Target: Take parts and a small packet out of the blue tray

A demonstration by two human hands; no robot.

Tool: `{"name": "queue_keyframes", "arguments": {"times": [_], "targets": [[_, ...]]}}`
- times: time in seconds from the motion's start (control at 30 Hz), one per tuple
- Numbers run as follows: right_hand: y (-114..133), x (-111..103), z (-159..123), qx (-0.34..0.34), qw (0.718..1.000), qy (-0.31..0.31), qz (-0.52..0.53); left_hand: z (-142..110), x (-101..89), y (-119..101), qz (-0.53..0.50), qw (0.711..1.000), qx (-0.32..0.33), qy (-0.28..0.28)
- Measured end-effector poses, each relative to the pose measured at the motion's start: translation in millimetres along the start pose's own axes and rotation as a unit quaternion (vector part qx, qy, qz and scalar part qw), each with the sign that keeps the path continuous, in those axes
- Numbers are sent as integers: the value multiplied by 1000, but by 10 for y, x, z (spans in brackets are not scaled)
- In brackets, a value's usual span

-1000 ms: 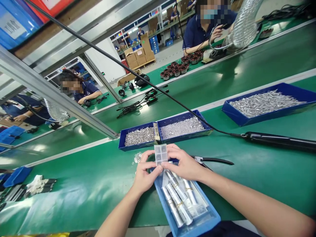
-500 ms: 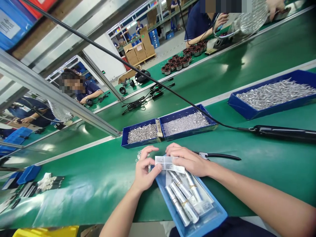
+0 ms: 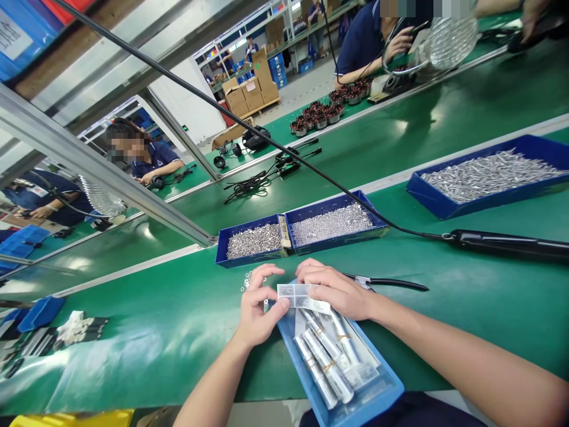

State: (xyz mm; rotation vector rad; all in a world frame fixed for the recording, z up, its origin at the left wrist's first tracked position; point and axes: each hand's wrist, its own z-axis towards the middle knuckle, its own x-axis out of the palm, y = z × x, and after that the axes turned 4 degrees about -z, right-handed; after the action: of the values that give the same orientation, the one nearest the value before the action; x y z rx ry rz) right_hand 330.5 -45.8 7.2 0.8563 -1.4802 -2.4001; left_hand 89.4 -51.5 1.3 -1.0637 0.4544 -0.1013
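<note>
Both my hands hold a small white label strip (image 3: 303, 296) flat over the far end of a light blue tray (image 3: 373, 396). My left hand (image 3: 259, 308) pinches the strip's left end between thumb and fingers. My right hand (image 3: 335, 290) lies curled over its right end. The tray holds several silvery foil-wrapped cylinders (image 3: 326, 362) bound with thin bands, plus white label sheets. A few small metal rings (image 3: 248, 280) lie on the green mat just beyond my left fingers.
Two dark blue bins of screws (image 3: 253, 240) and small silver parts (image 3: 331, 224) sit ahead; a larger bin of metal pins (image 3: 484, 175) is at right. Black pliers (image 3: 386, 283) and a black corded tool (image 3: 502, 244) lie right. Other people work across the green conveyor (image 3: 400, 142).
The label strip stood upright between my hands a second ago; now it lies flat, lengthwise across the tray's far end. My hands stayed in place.
</note>
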Motion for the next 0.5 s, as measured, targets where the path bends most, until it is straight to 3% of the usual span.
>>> {"name": "queue_keyframes", "arguments": {"times": [0.27, 0.4, 0.5], "targets": [[15, -12, -10, -8, 999, -26, -25, 5, -34, 8, -10, 1000, 0, 5], [97, -165, -38, 3, 988, -77, -131, 30, -142, 6, -34, 999, 4, 29], [186, -291, -79, -17, 971, -70, -227, 55, -211, 1, -34, 997, 2, 62]]}}
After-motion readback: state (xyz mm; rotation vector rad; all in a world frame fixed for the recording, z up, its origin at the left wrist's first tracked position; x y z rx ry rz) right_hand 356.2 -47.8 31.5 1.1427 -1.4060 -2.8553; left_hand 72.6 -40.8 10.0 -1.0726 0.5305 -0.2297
